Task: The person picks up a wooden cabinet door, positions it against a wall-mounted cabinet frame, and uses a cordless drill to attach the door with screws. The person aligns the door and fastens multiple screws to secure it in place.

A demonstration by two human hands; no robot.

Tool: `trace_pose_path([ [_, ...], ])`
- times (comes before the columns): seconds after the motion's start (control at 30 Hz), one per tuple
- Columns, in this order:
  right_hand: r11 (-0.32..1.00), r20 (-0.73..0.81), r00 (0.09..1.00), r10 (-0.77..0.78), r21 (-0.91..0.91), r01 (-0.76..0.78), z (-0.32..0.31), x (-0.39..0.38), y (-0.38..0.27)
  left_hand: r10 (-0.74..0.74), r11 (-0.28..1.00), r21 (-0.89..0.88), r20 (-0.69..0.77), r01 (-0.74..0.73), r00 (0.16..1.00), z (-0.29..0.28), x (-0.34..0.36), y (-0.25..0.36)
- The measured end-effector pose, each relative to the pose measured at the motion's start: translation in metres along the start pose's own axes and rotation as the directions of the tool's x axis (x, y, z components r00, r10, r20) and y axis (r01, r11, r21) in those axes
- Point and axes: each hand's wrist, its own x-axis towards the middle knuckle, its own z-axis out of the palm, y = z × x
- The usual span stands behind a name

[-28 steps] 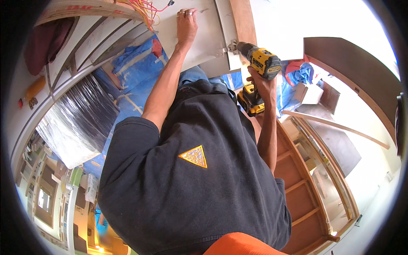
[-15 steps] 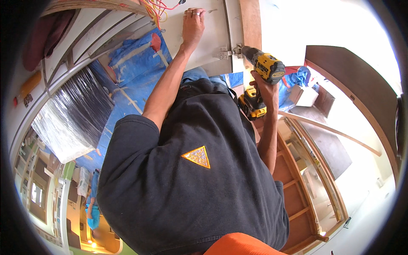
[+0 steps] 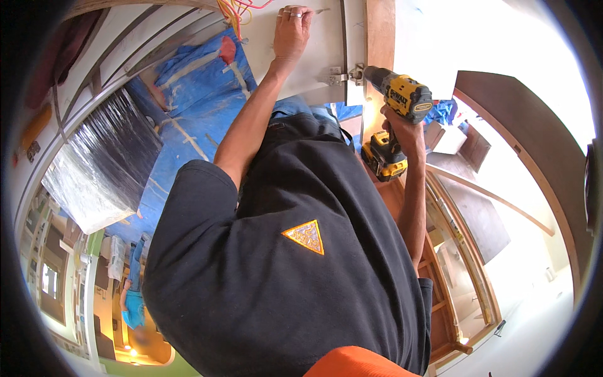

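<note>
My right hand is wrapped round the grip of a yellow and black cordless drill. The drill's front end points left at a metal cabinet hinge, touching it or very close. That hinge joins a white door panel to a wooden upright. Farther up and left, my left hand lies against the white panel with its fingers curled in and a ring on one of them. Whatever may be between those fingers is hidden.
Red and yellow wires hang beside my left hand. Blue sheeting covers the area at left, near a plastic-wrapped block. A wooden frame stands at right, under a long wooden strip. Another person is far off at lower left.
The whole view has shifted a little, so the drill and hinge appear slightly farther right. Both hands keep their places, and the drill still points at the hinge.
</note>
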Motion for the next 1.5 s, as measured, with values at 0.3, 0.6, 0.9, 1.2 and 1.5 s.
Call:
trace_pose_path([
  [0.3,0.993,0.004,0.997,-0.08,0.088,0.079,-0.005,-0.008,0.006,-0.243,0.918,-0.294,0.114,0.266,0.963,-0.018,-0.001,0.016],
  [0.6,0.897,-0.152,0.977,-0.147,0.395,0.196,-0.012,-0.06,0.019,-0.364,-0.287,-0.42,0.879,0.861,0.308,-0.052,-0.061,0.106],
  [0.9,0.909,-0.146,0.974,-0.172,0.357,0.214,-0.001,-0.095,0.073,-0.265,-0.466,-0.256,0.954,0.847,0.143,-0.038,-0.093,0.15],
  [1.2,0.92,-0.149,0.974,-0.172,0.329,0.213,-0.003,-0.102,0.111,-0.258,-0.535,-0.279,0.953,0.798,0.161,-0.037,-0.114,0.165],
  [1.5,0.902,-0.156,0.952,-0.262,0.312,0.299,-0.002,-0.096,0.139,-0.336,-0.534,-0.271,0.937,0.801,0.093,-0.034,-0.124,0.176],
])
